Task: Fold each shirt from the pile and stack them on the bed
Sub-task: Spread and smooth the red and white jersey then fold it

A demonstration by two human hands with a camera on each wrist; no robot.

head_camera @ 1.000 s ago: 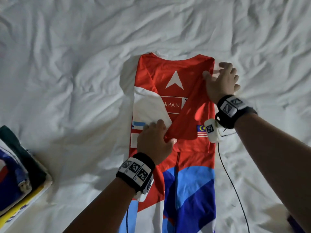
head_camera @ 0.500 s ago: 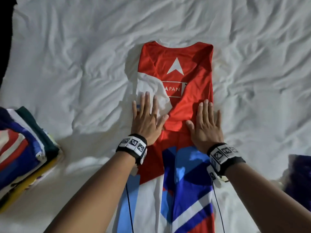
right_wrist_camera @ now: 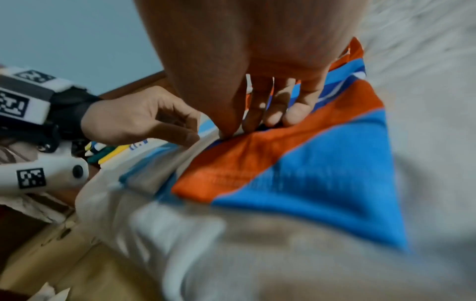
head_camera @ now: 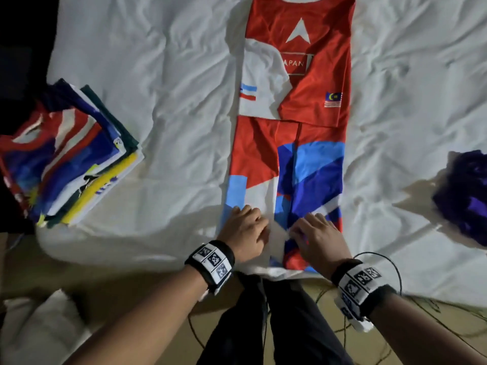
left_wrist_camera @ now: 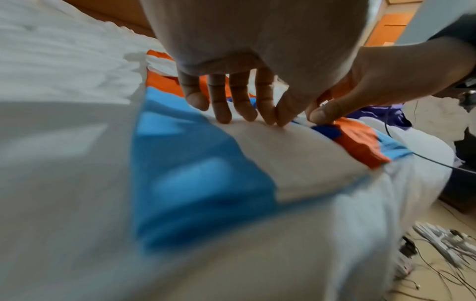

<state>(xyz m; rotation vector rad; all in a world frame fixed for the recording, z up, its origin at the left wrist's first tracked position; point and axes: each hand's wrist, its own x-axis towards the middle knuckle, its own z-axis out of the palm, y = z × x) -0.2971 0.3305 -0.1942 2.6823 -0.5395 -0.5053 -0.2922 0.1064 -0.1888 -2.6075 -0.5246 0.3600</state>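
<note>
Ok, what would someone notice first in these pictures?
First, the red, white and blue jersey laid lengthwise on the white bed, sides folded in. The left hand and right hand work its near hem. The stack of folded shirts sits left.

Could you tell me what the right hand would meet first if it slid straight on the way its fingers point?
Probably only more of the shirt itself: the right hand points up its length, toward the folded-in sleeve with the flag patch.

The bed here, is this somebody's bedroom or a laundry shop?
Most likely a bedroom, perhaps a hotel room: a bed with a crumpled white sheet, a stack of folded shirts on it, and cables loose on the floor.
</note>
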